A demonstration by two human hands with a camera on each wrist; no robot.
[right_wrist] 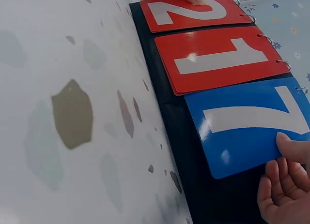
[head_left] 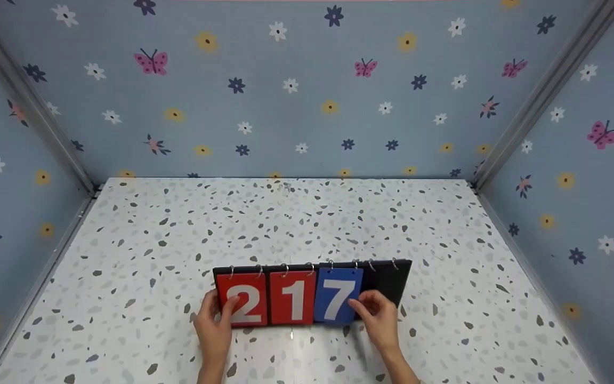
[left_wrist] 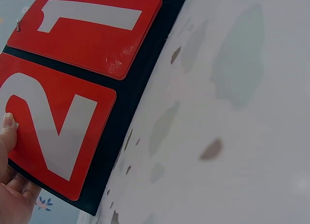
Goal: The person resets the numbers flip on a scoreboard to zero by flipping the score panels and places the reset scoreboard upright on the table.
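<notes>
A black flip scoreboard (head_left: 387, 280) leans upright on the speckled table, its cards hung from metal rings along the top edge. From left to right it shows a red card with a 2 (head_left: 257, 288), a red card with a 1 (head_left: 277, 298) and a blue card with a 7 (head_left: 355, 282). The bare black backing shows at the right end. My left hand (head_left: 215, 325) grips the scoreboard's left edge, thumb on the 2 card and fingers behind. My right hand (head_left: 384, 322) pinches the blue card's right edge, thumb on its front, and the card tilts slightly off the backing (right_wrist: 237, 200).
The white speckled table (head_left: 285, 224) stretches behind and to both sides of the scoreboard. Blue panels (head_left: 307, 64) printed with flowers and butterflies wall in the back and sides, with grey metal posts (head_left: 547, 90) at the corners.
</notes>
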